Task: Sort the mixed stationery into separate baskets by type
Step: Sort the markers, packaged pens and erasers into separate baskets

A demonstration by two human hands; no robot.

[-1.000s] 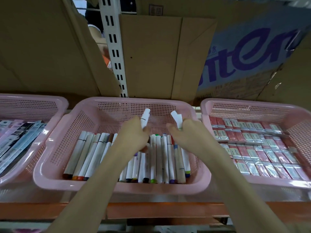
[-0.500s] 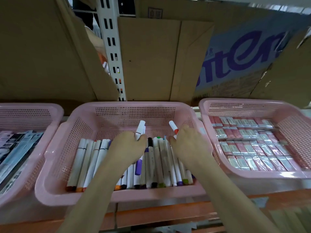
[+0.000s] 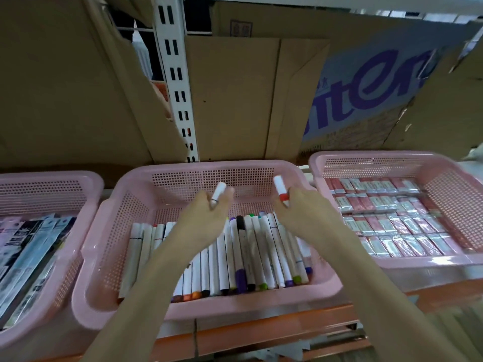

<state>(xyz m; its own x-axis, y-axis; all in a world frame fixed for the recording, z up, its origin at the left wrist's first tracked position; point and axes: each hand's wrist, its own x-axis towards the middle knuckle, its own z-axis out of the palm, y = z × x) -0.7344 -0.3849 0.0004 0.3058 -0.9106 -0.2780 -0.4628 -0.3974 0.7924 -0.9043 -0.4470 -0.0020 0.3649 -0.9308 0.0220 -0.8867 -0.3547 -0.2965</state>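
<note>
My left hand [image 3: 206, 212] grips a white marker [image 3: 218, 193], right hand [image 3: 295, 212] grips a white red-banded marker [image 3: 281, 191]; both raised above the marker row in the middle pink perforated plastic basket [image 3: 109, 257].

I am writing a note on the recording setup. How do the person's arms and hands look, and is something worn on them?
Both forearms are bare up to the bottom edge of the picture: no sleeves show. The left hand and the right hand have no gloves. I see no watch, ring or bracelet, though the picture is somewhat blurred.
</note>
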